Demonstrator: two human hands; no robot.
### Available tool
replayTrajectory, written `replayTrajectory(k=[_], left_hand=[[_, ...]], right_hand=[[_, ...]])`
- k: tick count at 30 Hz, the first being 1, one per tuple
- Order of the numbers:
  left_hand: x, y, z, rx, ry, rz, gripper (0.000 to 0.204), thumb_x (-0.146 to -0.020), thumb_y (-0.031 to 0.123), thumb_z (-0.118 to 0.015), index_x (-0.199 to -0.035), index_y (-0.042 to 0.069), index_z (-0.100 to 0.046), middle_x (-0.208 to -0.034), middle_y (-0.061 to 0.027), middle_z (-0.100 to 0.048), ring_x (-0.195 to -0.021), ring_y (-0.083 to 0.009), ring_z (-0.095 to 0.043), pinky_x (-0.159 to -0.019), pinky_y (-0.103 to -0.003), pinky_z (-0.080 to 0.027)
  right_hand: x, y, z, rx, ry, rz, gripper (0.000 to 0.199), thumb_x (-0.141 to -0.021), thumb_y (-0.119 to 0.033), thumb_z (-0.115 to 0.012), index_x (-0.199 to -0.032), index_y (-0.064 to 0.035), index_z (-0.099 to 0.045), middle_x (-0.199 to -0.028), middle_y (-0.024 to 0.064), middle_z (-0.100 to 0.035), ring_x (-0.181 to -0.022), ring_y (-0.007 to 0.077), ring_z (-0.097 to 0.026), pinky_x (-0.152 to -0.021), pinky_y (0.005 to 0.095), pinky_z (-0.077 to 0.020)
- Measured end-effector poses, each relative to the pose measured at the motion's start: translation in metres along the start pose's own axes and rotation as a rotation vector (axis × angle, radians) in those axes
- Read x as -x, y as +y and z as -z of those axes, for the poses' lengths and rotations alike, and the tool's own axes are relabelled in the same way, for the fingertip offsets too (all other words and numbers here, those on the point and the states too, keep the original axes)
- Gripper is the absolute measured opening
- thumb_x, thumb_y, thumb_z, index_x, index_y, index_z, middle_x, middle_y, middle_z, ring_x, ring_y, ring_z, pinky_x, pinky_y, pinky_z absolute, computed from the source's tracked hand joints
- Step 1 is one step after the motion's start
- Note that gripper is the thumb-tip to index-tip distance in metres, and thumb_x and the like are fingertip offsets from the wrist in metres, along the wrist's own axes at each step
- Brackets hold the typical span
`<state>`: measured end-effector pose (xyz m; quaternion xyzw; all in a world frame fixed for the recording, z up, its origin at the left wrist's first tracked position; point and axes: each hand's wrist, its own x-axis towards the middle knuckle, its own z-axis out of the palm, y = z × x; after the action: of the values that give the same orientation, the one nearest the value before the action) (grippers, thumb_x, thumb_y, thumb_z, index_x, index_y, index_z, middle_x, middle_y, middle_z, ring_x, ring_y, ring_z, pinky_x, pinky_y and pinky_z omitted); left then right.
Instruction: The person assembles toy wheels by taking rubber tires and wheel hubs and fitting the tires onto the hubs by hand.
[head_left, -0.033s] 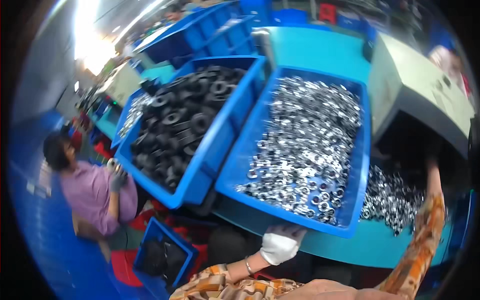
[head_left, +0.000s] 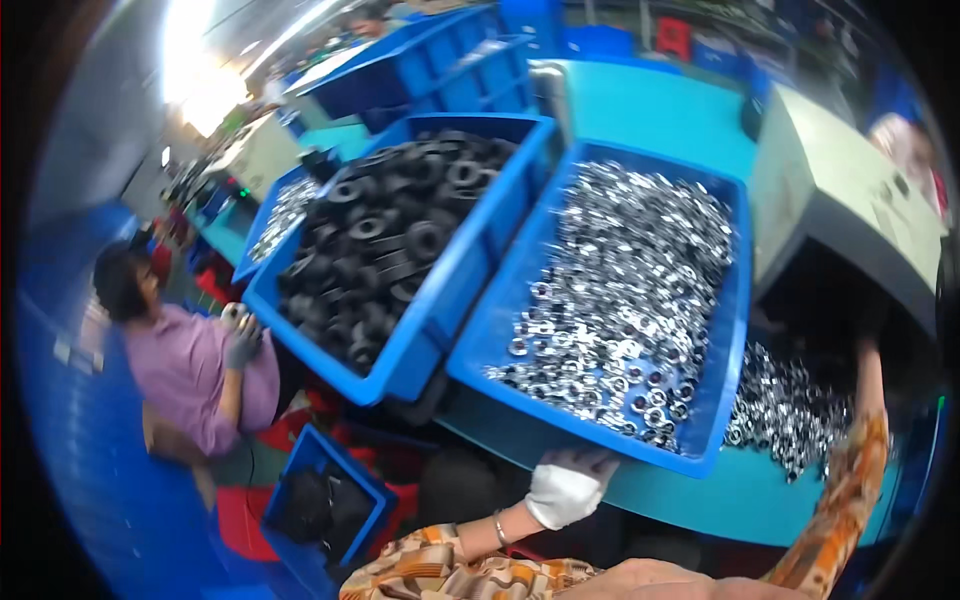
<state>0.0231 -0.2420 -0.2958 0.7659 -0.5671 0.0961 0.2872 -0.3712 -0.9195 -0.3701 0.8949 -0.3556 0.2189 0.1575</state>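
Teal bench (head_left: 690, 500): gloved left hand (head_left: 566, 488) grips blue bin (head_left: 600, 440); right hidden.

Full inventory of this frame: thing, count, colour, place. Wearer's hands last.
bin of metal rings: one, blue, centre, near edge over the left hand
metal rings: too many to count, silver, filling that bin
bin of black rings: one, blue, left of it
black rings: many, black, heaped in that bin
loose ring pile: one, silver, on the bench at right
workbench: one, teal, under the bins
grey machine: one, grey, upper right
floor bin: one, blue, lower left, dark parts inside
co-worker: one, purple top, grey gloves, left
left hand: white glove, touching the bin's near edge
right hand: arm in patterned sleeve reaches up at right; hand hidden
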Motion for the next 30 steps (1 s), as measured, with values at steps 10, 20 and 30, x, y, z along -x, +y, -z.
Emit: replayTrajectory(k=[10,20,30], left_hand=[[0.039,0.061,0.013,1.184,-0.290,0.321,0.027,-0.086,0.012,-0.064,-0.111,0.006,-0.056,-0.105,-0.0092,-0.056,-0.090,-0.0184,-0.057,-0.078,-0.029,-0.048],[0.057,0.079,0.066,2.588,-0.750,1.153,0.054,-0.089,0.061,-0.045,-0.118,0.016,-0.051,-0.117,-0.0082,-0.049,-0.110,-0.0234,-0.047,-0.094,-0.047,-0.040],[0.106,0.075,0.079,2.574,-0.715,1.478,0.042,-0.088,0.055,-0.054,-0.107,0.017,-0.052,-0.109,-0.0075,-0.051,-0.109,-0.0282,-0.046,-0.094,-0.052,-0.040]], right_hand=[[0.020,-0.351,0.296,-1.078,-0.136,-0.324,0.011,-0.082,0.000,-0.051,-0.083,-0.0055,-0.042,-0.073,-0.0012,-0.038,-0.065,0.0065,-0.039,-0.056,0.0200,-0.0337],[0.114,-0.567,0.397,-0.341,-0.675,0.826,0.018,-0.074,-0.021,-0.068,-0.090,-0.0151,-0.062,-0.083,0.0125,-0.057,-0.072,0.0291,-0.061,-0.060,0.0388,-0.0496],[0.134,-0.603,0.427,-0.381,-0.762,0.989,0.017,-0.078,-0.020,-0.062,-0.094,-0.0144,-0.060,-0.082,0.0132,-0.058,-0.064,0.0273,-0.064,-0.049,0.0366,-0.0483]])
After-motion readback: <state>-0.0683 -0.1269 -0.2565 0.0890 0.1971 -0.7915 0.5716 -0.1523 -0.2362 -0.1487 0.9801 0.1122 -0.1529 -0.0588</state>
